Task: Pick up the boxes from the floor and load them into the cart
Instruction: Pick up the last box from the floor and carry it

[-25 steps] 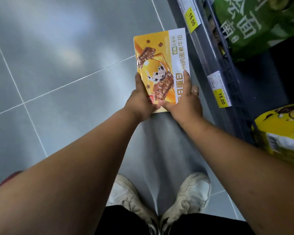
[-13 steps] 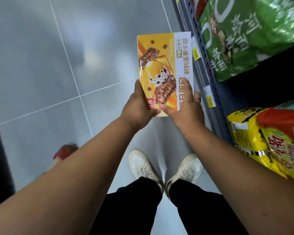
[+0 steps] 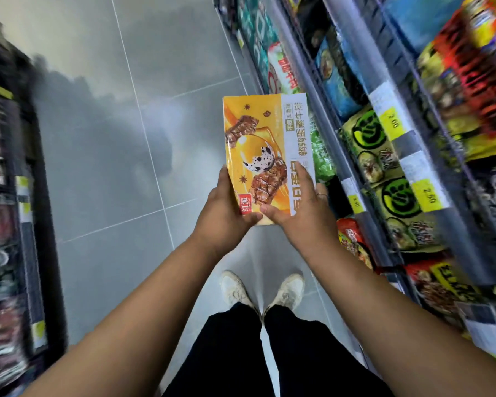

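Holding the yellow snack box [image 3: 265,156] at centre frame, the left hand [image 3: 226,213] and right hand [image 3: 304,207] grip its near end between them. A finger of each runs up the box and the thumbs press in at the bottom edge. That hold matches a second ago; what has changed is everything around it. The white shoes [image 3: 235,287] at lower centre now look smaller and farther down. Several tiers of snack shelves [image 3: 384,144] fill the right side where only the lowest rail showed, and a blurred rack [image 3: 15,196] has entered at the left edge. I judge the person has straightened up, lifting the box well clear of the grey tiled floor [image 3: 103,138]. The pickup looks finished. No cart is in view, so carrying and loading remain.
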The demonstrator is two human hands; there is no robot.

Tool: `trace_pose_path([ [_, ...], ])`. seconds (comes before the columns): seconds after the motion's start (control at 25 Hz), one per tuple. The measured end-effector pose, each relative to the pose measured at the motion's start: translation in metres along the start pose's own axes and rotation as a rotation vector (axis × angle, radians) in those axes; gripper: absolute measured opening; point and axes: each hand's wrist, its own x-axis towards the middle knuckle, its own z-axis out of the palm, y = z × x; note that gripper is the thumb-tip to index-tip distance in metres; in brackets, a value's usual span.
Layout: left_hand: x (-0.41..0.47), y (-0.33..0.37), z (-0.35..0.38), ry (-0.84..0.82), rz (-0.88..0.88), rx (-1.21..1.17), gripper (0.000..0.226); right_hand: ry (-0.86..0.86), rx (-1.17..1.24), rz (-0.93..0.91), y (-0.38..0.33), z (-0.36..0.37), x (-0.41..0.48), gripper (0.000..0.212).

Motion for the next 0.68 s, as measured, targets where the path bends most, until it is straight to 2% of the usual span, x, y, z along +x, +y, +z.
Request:
trace_pose_path([
  [0.2, -0.045, 0.074, -0.025, 0.019, 0.079, 0.058, 0.084, 0.070, 0.010, -0.013, -0.044, -0.062, -0.041, 0.100],
  [0.48, -0.086, 0.119, -0.051, -0.049, 0.234, 0.173, 0.080, 0.224, 0.028, 0.038, -0.079, -0.097, -0.098, 0.100],
  [0.68, -0.096, 0.135, -0.075, -0.244, 0.360, 0.237, 0.088, 0.378, 0.076, 0.206, -0.101, -0.090, -0.146, 0.100],
])
